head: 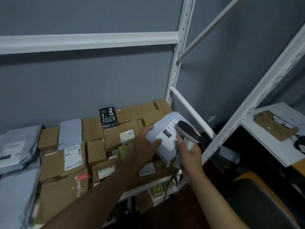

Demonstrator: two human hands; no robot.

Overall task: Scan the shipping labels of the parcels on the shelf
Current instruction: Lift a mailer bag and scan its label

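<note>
Item: grey soft poly mailer parcel [162, 138] w/ white label, prob. light, floppy; left hand [145, 142] fingers clamp its edge, right hand [189, 154] fingers curl round grey-black handheld scanner [189, 133].

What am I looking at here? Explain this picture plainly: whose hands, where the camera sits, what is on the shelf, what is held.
There is no machine, only a person. The single picture comes from a camera worn on their head, looking down. The left hand holds a grey mailer bag with its shipping label facing up. The right hand has its grip on a handheld barcode scanner aimed at that label. Below, the white shelf carries cardboard boxes, more grey bags and a black box.
</note>
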